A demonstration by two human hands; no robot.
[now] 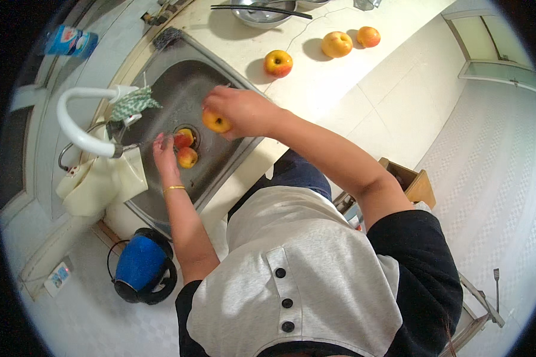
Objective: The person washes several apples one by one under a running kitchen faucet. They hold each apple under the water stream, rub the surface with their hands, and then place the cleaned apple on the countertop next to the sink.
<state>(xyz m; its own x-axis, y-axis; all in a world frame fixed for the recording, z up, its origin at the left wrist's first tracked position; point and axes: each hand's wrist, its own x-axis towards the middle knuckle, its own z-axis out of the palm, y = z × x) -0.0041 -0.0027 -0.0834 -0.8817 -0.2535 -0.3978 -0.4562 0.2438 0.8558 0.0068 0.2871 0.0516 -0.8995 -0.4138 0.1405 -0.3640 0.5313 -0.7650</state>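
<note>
My right hand (236, 109) grips a yellow-red apple (216, 121) above the right side of the stainless steel sink (243, 154). Lower in the basin, my left hand (164, 155) is open and holds nothing, its fingers close to the water from the white curved faucet (78, 129). Beside those fingers, one wet apple (184, 138) rests over the drain. Another apple (187, 158) lies just below it in the picture, near my left wrist.
On the counter (312, 89) stand a yellow-red apple (278, 64), a yellower one (337, 44) and a smaller one (368, 36). Black chopsticks (261, 10) cross a metal bowl (263, 20). A green-white cloth (134, 105) hangs by the faucet. A blue kettle (142, 263) stands left of me.
</note>
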